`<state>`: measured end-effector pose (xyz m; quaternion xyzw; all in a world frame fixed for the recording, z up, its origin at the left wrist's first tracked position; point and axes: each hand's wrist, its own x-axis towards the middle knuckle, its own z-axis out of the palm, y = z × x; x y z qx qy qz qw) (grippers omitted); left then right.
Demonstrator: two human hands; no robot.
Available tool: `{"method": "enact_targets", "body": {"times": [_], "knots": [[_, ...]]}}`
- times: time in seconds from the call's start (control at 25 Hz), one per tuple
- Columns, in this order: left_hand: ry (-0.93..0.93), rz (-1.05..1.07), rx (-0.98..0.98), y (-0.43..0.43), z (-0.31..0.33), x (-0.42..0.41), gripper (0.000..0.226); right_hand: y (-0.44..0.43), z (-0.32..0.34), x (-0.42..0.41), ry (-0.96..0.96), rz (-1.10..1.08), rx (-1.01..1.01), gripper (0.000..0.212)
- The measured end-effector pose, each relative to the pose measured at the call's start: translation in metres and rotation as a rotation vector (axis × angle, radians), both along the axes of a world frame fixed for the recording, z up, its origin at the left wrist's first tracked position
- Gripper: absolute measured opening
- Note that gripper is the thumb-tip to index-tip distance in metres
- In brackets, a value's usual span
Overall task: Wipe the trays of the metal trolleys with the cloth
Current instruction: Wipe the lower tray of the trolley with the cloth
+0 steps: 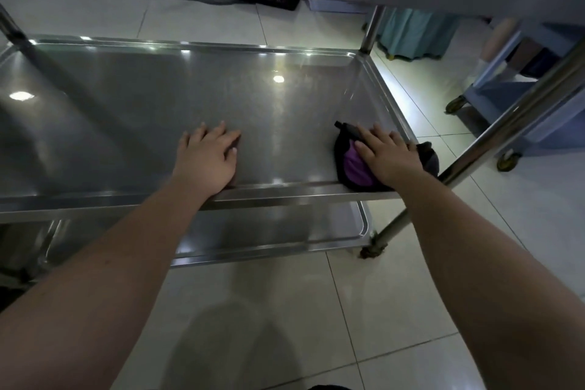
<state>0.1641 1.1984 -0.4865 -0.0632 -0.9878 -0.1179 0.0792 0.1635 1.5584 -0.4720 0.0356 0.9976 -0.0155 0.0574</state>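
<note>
Two hands lay flat, fingers (pixel 367 136) spread, on the middle tray (pixel 158 104): left hand (pixel 207 157) braced by the front edge, right hand (pixel 387 157) pressing the cloth (pixel 354 165) into the front-right corner. Long overlapping strokes leftward looked smartest imo.

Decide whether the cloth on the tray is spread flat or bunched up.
Bunched up: the cloth shows folds under the right hand pressing it.

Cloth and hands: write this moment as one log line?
step: wipe middle tray | right hand: presses cloth, near-right corner | left hand: flat on tray
</note>
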Motion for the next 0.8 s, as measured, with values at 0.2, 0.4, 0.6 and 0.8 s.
{"method": "enact_targets", "body": {"times": [0.2,0.4,0.6,0.8], "knots": [[-0.020,0.016,-0.002,0.005,0.003,0.001,0.046,-0.023,0.016,-0.045,-0.023,-0.098,-0.035,0.058],[-0.031,0.010,-0.012,0.004,0.005,0.004,0.046,-0.027,0.005,0.024,-0.003,0.000,-0.001,0.058],[0.020,-0.048,-0.089,0.008,0.017,0.013,0.041,-0.010,0.043,0.050,-0.049,0.162,-0.367,0.060],[0.069,-0.370,0.208,0.081,0.052,0.023,0.039,0.031,0.093,0.060,-0.211,0.192,-0.322,0.067]]}}
